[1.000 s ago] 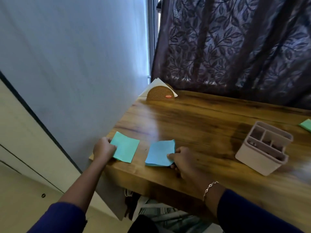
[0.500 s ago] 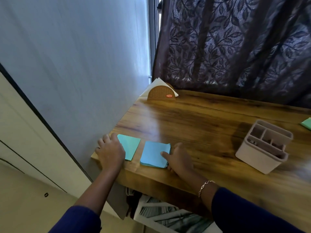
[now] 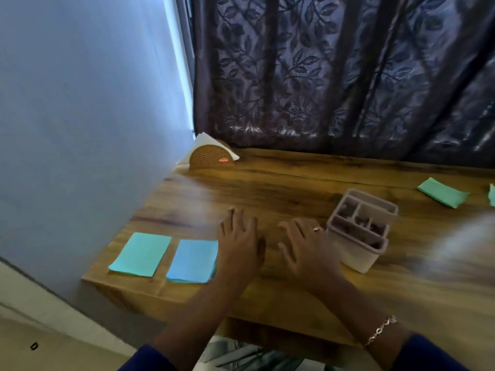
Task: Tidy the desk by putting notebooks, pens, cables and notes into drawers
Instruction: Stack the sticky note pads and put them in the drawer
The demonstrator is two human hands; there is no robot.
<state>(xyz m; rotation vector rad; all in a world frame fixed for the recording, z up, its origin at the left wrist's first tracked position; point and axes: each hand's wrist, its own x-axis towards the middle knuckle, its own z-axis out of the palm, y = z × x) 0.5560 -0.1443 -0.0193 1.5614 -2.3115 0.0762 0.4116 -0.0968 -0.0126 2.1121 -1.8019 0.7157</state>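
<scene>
A teal note pad (image 3: 140, 254) and a blue note pad (image 3: 192, 260) lie flat side by side at the eight o'clock corner of the bench (image 3: 267, 183), the blue at the teal's three o'clock. My left hand (image 3: 241, 245) is palm down just at the blue note pad's three o'clock, fingers spread, holding nothing. My right hand (image 3: 308, 247) is beside it, fingers likewise spread and empty. A beige organiser (image 3: 359, 253) stands just at its two o'clock. A green note (image 3: 442, 192) lies well apart at two o'clock, and a napkin holder (image 3: 211, 156) stands at eleven.
</scene>
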